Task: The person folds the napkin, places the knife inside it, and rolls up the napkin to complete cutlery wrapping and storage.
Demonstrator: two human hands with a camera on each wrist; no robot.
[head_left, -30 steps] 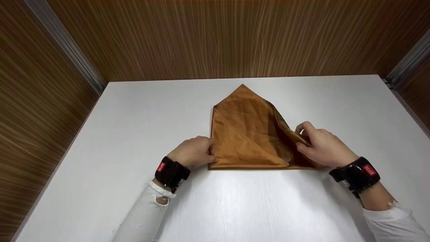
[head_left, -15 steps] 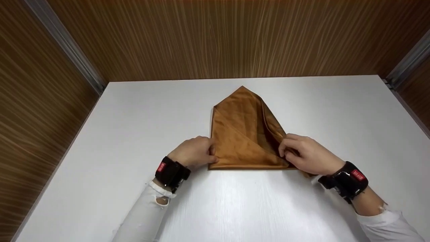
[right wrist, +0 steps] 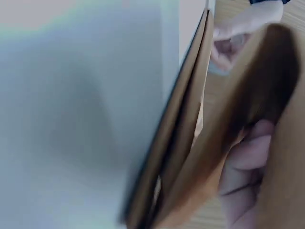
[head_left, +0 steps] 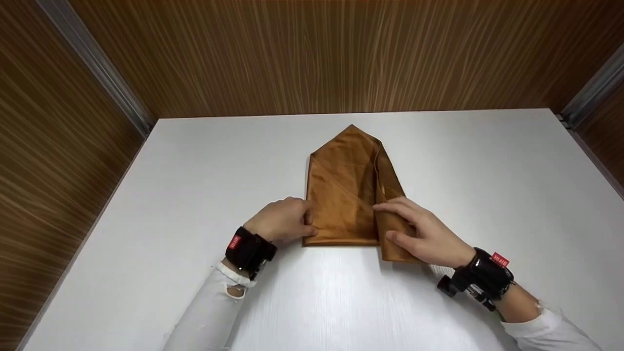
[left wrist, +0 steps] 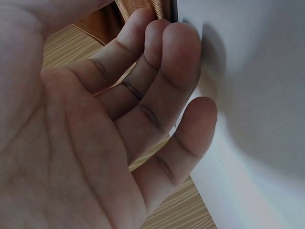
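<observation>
The left hand [head_left: 282, 222] sits at the left edge of the brown cloth [head_left: 346, 195], fingers curled loosely, thumb and fingertips pinning the lower left corner to the white tabletop [head_left: 195, 195]. The cloth lies folded near the middle of the tabletop, pointed tip facing the far wooden wall [head_left: 317, 53]. On the right, the right hand [head_left: 424, 234] lies flat with fingers extended, pressing the folded-over right flap down, whose lower corner juts past the near edge. The wrist view there is blurred.
</observation>
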